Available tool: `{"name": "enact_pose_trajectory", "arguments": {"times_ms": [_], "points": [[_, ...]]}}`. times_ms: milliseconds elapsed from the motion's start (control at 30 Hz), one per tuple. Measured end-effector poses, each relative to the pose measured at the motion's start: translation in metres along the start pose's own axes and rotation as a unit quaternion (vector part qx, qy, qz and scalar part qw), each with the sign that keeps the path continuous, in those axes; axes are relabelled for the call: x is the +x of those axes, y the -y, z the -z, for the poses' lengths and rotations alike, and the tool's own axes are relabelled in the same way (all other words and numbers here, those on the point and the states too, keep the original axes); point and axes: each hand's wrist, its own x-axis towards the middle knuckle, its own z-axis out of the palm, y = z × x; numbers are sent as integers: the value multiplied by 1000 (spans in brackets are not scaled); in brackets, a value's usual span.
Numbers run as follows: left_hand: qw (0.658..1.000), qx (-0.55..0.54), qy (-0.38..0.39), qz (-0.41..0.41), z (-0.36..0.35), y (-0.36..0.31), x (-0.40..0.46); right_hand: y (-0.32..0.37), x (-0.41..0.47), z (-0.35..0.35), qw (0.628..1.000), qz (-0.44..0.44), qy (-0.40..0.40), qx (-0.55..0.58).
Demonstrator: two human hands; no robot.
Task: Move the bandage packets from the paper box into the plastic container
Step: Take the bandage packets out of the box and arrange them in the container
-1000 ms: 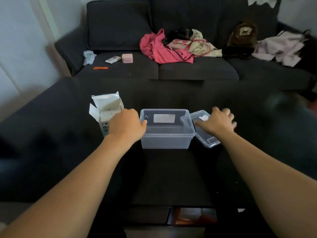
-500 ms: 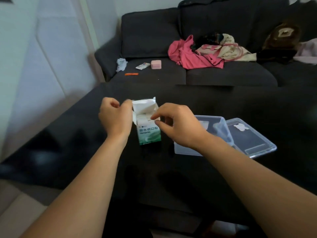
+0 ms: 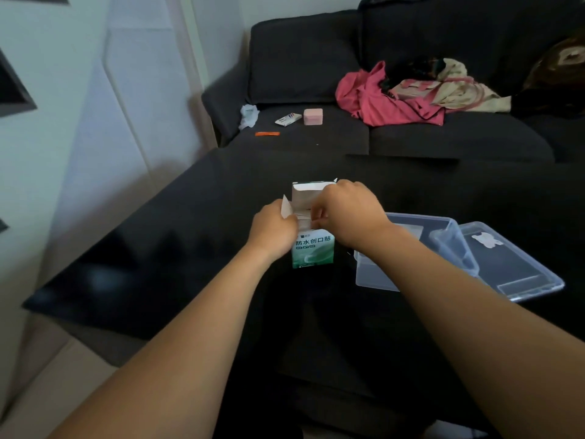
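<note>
A white and green paper box (image 3: pixel 313 250) stands upright on the black table (image 3: pixel 190 248), its top flaps open. My left hand (image 3: pixel 273 228) grips the box's upper left side. My right hand (image 3: pixel 351 213) is over the open top, its fingertips pinching the white bandage packets (image 3: pixel 304 217) that stick out of the opening. To the right of the box sits the clear plastic container (image 3: pixel 411 248), open, partly hidden behind my right forearm.
The container's clear lid (image 3: pixel 512 264) lies flat at the right, leaning against the container. Behind the table is a dark sofa (image 3: pixel 411 137) with pink clothing (image 3: pixel 380 99), a pink case (image 3: pixel 312 116) and small items. A white wall is at the left.
My view turned left. My left hand stayed on the box while my right hand moved from beside the flaps onto the box's open top and closed its fingertips on the packets.
</note>
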Motion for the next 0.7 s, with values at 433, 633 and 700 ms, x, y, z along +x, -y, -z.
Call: {"name": "enact_pose_trajectory", "arguments": {"times_ms": [433, 633, 700], "points": [[998, 38, 27, -48, -7, -14, -8, -10, -9, 7, 998, 36, 15, -45], [998, 30, 37, -40, -6, -10, -8, -13, -10, 7, 997, 54, 22, -44], [998, 26, 45, -39, -6, -9, -7, -14, -10, 10, 997, 61, 34, -34]]}}
